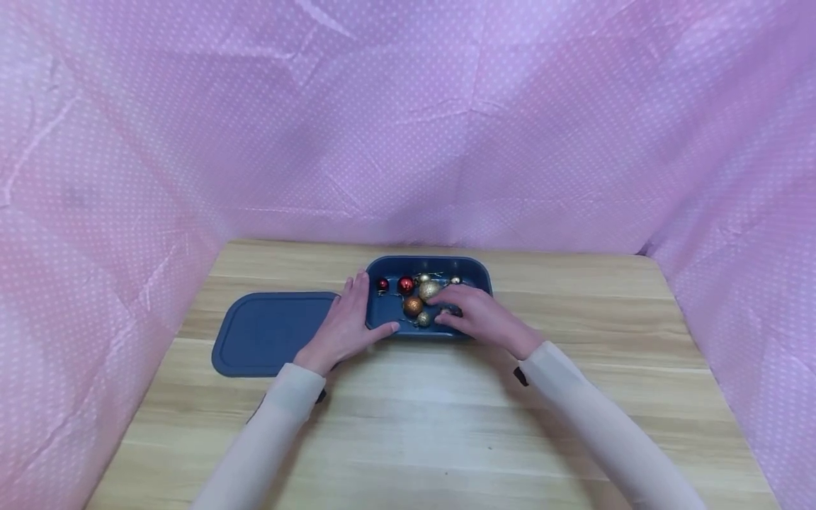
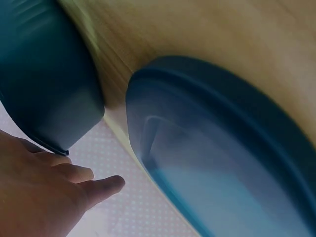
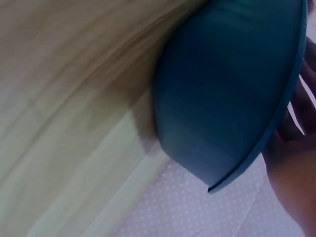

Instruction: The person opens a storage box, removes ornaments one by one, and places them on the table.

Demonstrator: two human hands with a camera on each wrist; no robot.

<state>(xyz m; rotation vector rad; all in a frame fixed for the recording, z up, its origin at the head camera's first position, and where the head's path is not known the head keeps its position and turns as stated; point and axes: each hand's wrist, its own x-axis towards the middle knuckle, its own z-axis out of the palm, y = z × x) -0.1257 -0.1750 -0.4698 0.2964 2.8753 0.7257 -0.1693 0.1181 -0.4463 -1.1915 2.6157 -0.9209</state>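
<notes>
Blue tub (image 1: 474, 273) w/ baubles (image 1: 413, 306), left hand (image 1: 347, 329) grips rim, right hand (image 1: 481, 319) pinching bauble inside

Long cream sleeves (image 1: 280, 418), dark wristbands (image 1: 520, 376)

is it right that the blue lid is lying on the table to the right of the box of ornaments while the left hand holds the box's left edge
Not quite. The blue lid lies on the table to the left of the box, not the right; the head view shows this. The rest holds: the left hand grips the box's left edge, and the box holds ornaments.
</notes>
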